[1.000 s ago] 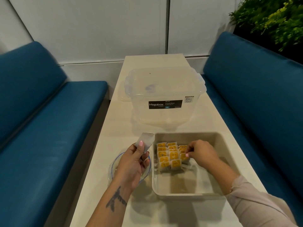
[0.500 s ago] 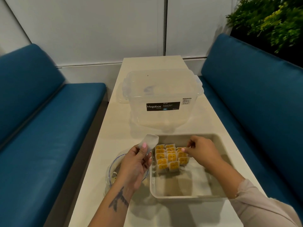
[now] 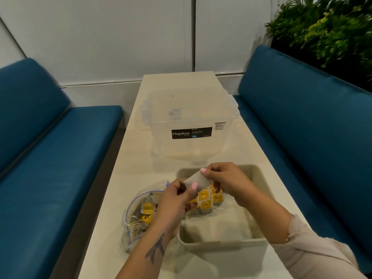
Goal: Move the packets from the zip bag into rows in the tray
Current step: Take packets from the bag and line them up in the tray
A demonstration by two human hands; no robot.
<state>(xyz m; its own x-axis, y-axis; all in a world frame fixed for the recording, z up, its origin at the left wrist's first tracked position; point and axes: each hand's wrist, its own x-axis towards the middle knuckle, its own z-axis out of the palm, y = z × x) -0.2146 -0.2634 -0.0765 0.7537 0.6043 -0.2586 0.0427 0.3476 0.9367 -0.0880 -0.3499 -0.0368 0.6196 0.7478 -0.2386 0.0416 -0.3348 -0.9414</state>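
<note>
A beige tray [image 3: 221,241] sits on the white table in front of me, with yellow-labelled packets in rows [image 3: 209,199] at its far left corner. A clear zip bag [image 3: 138,214] holding more packets lies left of the tray. Both hands hold one pale packet [image 3: 196,181] above the tray's far left corner. My left hand [image 3: 175,200] pinches its lower end, thumb on top. My right hand [image 3: 225,180] pinches its upper right end. The hands hide part of the rows.
A clear lidded Megabox storage box [image 3: 191,125] stands on the table just beyond the tray. Blue benches run along both sides of the narrow table [image 3: 138,164]. Green plants [image 3: 326,31] fill the far right corner.
My right hand rose from the rows in the tray and took hold of the packet that my left hand was holding. The left hand moved right, over the tray's corner.
</note>
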